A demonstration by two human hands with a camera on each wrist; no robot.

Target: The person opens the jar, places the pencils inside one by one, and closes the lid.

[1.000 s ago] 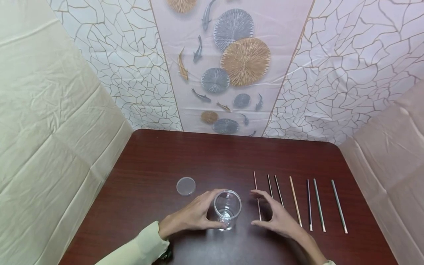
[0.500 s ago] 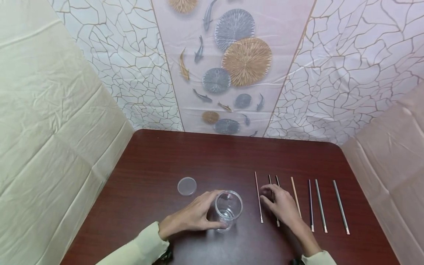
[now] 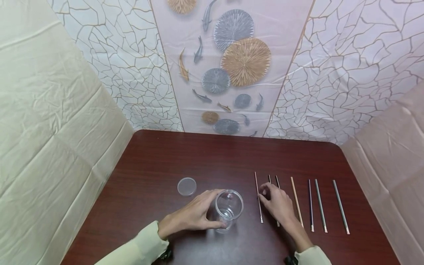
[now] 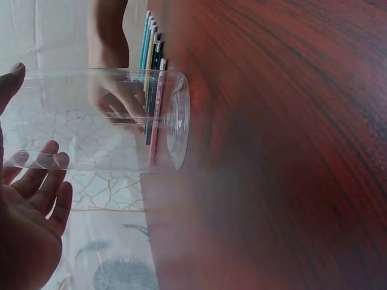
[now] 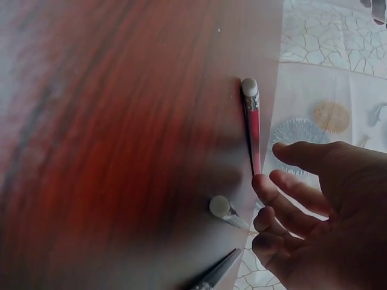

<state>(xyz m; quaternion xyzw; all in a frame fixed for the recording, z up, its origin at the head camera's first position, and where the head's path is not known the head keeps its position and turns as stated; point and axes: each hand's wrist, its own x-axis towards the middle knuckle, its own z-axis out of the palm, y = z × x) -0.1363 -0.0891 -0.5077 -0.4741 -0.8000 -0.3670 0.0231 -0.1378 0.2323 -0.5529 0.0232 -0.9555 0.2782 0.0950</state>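
Observation:
My left hand [image 3: 193,212] grips a clear jar [image 3: 236,214] standing on the table, thumb at the near side and fingers round the far side. In the left wrist view, the jar's base [image 4: 178,136] shows against the dark wood. Beside the red pencil [image 3: 260,207], my right hand [image 3: 279,206] is lowered over two black pencils [image 3: 278,180], partly covering them. From the right wrist, the fingertips [image 5: 261,181] come right up to the red pencil's shaft, the thumb standing apart; nothing is pinched.
A round clear lid [image 3: 187,186] lies left of the jar. Farther right lie a yellow pencil [image 3: 296,200], a dark blue one [image 3: 310,206], a green one [image 3: 320,206] and a grey-green one [image 3: 341,208]. Fabric walls [image 3: 82,147] border the table.
My right hand has gone from near the jar to the black pencils, then slightly left toward the red pencil. My left hand keeps its grip on the jar.

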